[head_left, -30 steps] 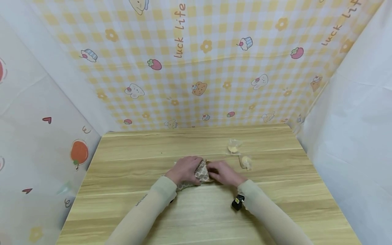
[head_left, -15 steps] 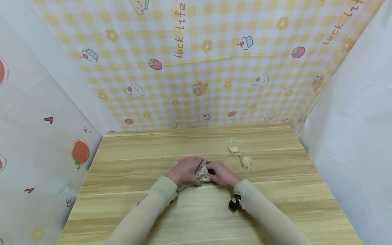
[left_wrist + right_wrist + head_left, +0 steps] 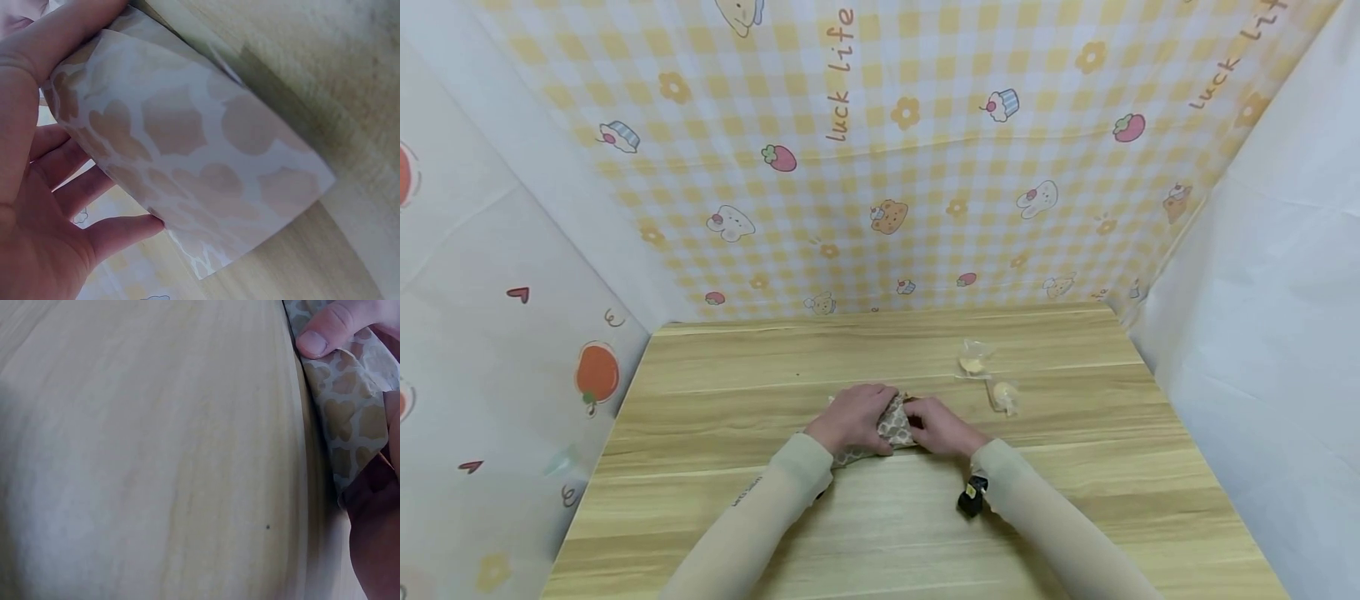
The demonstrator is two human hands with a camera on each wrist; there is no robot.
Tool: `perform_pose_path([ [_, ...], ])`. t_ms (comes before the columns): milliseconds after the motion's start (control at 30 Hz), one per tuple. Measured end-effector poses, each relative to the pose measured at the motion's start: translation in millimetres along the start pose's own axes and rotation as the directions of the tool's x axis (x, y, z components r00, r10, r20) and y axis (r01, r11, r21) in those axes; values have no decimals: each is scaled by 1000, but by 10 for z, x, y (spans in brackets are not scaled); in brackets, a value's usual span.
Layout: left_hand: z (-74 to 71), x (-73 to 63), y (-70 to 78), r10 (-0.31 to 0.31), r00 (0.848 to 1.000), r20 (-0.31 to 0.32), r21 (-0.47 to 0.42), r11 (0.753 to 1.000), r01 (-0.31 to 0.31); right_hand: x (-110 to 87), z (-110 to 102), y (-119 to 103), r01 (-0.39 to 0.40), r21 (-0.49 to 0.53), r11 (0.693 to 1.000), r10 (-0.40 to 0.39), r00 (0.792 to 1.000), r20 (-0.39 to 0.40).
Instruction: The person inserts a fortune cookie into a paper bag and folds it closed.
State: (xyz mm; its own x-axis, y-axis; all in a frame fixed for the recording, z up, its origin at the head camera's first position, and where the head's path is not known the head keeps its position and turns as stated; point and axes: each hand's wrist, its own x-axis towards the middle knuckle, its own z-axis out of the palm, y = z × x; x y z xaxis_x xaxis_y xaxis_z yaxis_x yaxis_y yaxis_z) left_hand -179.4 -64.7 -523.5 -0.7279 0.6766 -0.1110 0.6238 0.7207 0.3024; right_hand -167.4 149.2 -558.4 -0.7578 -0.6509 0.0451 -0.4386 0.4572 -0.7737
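A tan paper bag (image 3: 895, 423) with a white-lined patch pattern lies on the table in the middle of the head view. From above, my left hand (image 3: 856, 417) grips it, thumb on the near side and fingers over the far side. In the left wrist view the folded paper bag (image 3: 187, 144) stretches out past the hand. My right hand (image 3: 943, 427) holds the right end of the bag with curled fingers. In the right wrist view that hand sits at the frame's edge beside a dark brown fold of the paper bag (image 3: 353, 419); its fingertips are mostly hidden.
Two small clear packets, one packet (image 3: 972, 360) behind the other packet (image 3: 1003, 397), each with something pale yellow inside, lie to the right of the hands. The wood-grain table (image 3: 715, 375) ends at a checked cloth (image 3: 925, 183) behind and white sheets (image 3: 1247, 275) at the sides.
My right hand has shifted slightly left against the end of the bag, and its wrist has turned a little. The left hand keeps its grip in place.
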Motion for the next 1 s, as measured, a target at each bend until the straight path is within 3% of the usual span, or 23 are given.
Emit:
perform_pose_path([
  [333, -20, -6, 8, 5, 1000, 6, -16, 1000, -5, -16, -22, 7, 59, -17, 998, -57, 995, 86],
  [700, -20, -14, 14, 16, 1000, -7, -38, 999, -16, -40, -49, 27, 153, -11, 988, -147, 966, 211],
  [1000, 15, -8, 0, 12, 1000, -10, -13, 1000, -12, -43, -48, 26, 126, -26, 992, -117, 967, 228],
])
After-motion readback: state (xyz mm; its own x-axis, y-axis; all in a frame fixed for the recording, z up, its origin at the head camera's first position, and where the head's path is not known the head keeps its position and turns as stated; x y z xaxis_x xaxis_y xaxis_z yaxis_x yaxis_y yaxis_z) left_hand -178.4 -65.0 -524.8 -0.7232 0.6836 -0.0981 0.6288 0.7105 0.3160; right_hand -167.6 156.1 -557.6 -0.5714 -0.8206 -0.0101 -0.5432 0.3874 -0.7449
